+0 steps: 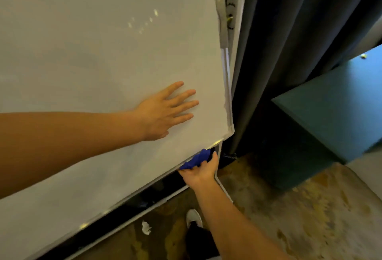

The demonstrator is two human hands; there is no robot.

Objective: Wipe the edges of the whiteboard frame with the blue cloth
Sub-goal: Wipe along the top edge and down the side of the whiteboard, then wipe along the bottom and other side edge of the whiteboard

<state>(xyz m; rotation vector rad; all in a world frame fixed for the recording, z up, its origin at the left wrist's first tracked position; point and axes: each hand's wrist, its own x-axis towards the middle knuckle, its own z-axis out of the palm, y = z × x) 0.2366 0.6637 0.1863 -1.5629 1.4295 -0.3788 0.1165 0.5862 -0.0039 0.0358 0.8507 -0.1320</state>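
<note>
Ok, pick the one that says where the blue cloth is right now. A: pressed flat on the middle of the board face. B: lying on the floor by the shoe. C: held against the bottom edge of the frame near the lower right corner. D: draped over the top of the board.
C: the right hand holds the blue cloth against the whiteboard frame at its bottom edge, near the corner.

Mottled brown floor, worn patches. On it: white crumpled scrap near the whiteboard stand rail, a white shoe just beside, teal cabinet at right, curtain hem touching floor.
</note>
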